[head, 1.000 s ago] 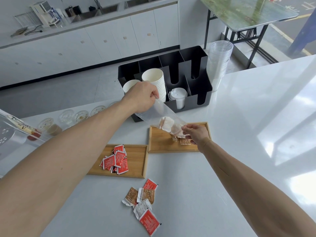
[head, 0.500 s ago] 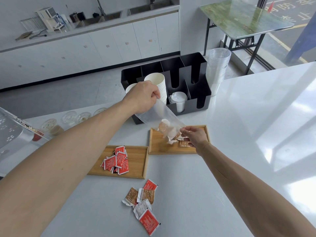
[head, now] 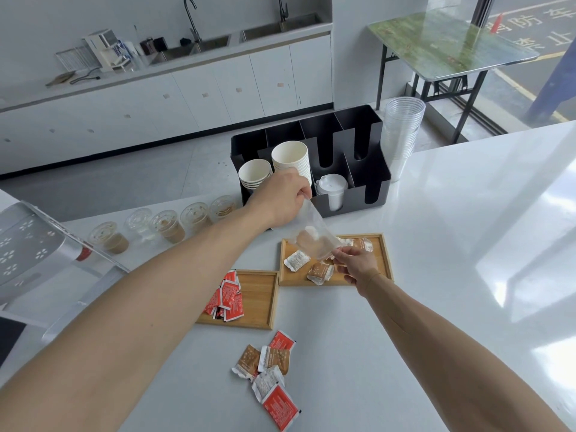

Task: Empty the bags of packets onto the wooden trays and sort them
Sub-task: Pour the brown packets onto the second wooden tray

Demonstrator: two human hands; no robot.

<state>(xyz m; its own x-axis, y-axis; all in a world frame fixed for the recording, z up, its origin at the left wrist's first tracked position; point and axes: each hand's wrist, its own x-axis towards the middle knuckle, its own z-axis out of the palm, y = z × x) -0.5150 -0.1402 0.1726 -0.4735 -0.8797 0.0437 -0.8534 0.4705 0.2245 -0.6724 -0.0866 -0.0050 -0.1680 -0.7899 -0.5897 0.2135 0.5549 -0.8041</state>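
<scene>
1. Two hands hold one clear bag [head: 311, 238] up over the far wooden tray [head: 381, 260]. The left hand [head: 280, 198] pinches the top corner of the bag. The right hand [head: 358, 265] grips the low end of the bag with its fingers closed on it.
2. Some packets are still inside the bag, but they look blurry through the plastic, so I cannot count them.
3. Brown and white packets [head: 321, 272] lie on the far tray. The bag and the right hand hide some of them.
4. Red packets [head: 229, 299] sit in a pile on the near wooden tray [head: 258, 300]. The left arm covers the left part of that tray.
5. A small heap of loose packets [head: 269, 372], red, brown and white, lies on the white counter [head: 436, 275] in front of the trays.
6. Behind the trays stands a black cup holder [head: 364, 157] with paper cups [head: 290, 160]. Clear cups [head: 403, 129] are stacked just beside it.
7. A row of plastic drink cups [head: 168, 226] stands to the left. A shiny thing at the left edge is cut off, and I cannot tell what it is.
8. Half a second ago the far tray showed hardly any packets. Now more packets lie on it, so some have dropped out of the bag. Both hands hold the bag as before.
</scene>
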